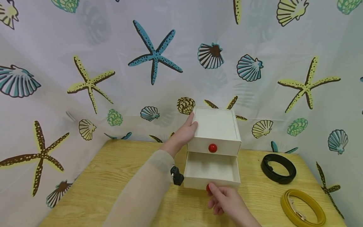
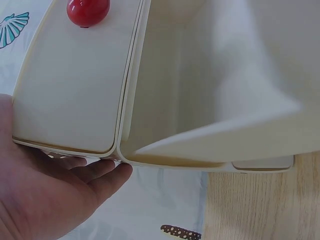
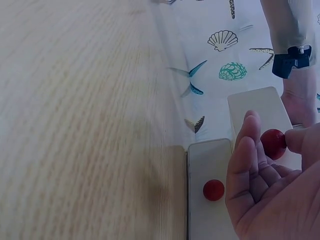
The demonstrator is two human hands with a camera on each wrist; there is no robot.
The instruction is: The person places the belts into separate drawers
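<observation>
A small white drawer cabinet [image 1: 216, 123] stands against the patterned cloth. Its top drawer [image 1: 198, 145] is closed, with a red knob [image 1: 212, 148]. Below it the middle drawer [image 1: 211, 167] is pulled out, its pale inside bare. My right hand [image 1: 225, 201] pinches that drawer's red knob [image 3: 273, 145] with thumb and fingers. In the right wrist view a lower closed drawer [image 3: 207, 155] shows its own knob [image 3: 213, 190]. My left hand [image 1: 184, 132] rests against the cabinet's left side near the top, fingers fairly straight along the wall in the left wrist view.
A coiled black belt [image 1: 289, 178] lies on the wooden table [image 1: 113, 176] to the right of the cabinet. Nearer is a coiled yellow belt [image 1: 286, 205] with a metal buckle. Cloth [image 1: 119, 37] with shells and starfish hangs around the table's back and sides.
</observation>
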